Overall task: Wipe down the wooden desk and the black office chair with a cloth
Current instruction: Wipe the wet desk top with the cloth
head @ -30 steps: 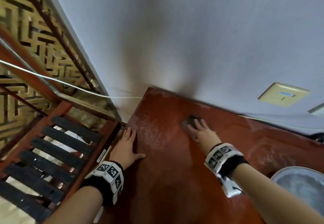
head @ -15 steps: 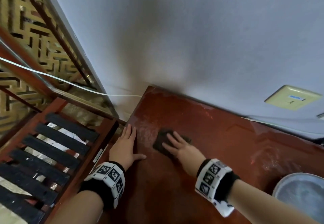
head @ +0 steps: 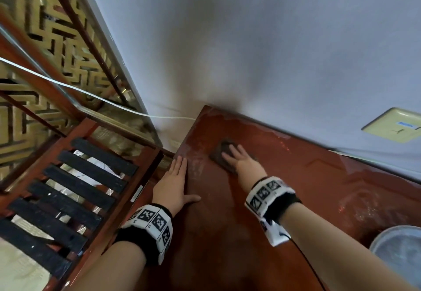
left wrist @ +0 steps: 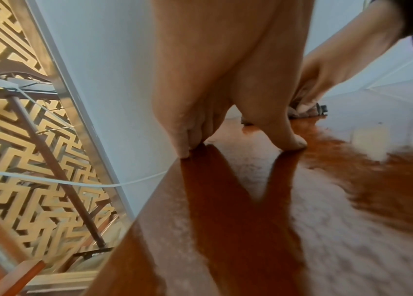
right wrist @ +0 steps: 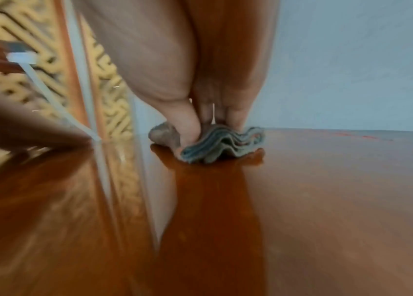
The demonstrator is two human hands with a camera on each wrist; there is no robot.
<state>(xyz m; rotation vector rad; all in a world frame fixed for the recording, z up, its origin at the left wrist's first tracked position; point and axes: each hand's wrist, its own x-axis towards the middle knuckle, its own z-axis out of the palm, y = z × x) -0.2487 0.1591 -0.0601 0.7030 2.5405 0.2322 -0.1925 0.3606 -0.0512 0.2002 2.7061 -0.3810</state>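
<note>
The reddish-brown wooden desk point(head: 227, 240) fills the lower middle of the head view, against a pale wall. A dark folded cloth point(head: 219, 154) lies near the desk's far left corner. My right hand point(head: 240, 160) presses on it with straight, spread fingers. In the right wrist view the cloth point(right wrist: 223, 147) shows as a stack of folds under the fingers. My left hand point(head: 173, 182) lies flat on the desk's left edge, thumb out to the right. Whitish dusty patches point(head: 196, 165) show between the two hands. No black office chair is in view.
A grey round basin point(head: 398, 249) sits on the desk at the lower right. A yellowish wall plate point(head: 394, 126) is on the wall above. Left of the desk stands a red frame with black slats point(head: 75, 188), backed by a gold lattice screen point(head: 34, 40). A white cable point(head: 91, 94) runs to the wall.
My right hand slid the cloth left and toward me from near the wall, then pushed it away again to near the far left corner. The left hand stayed put.
</note>
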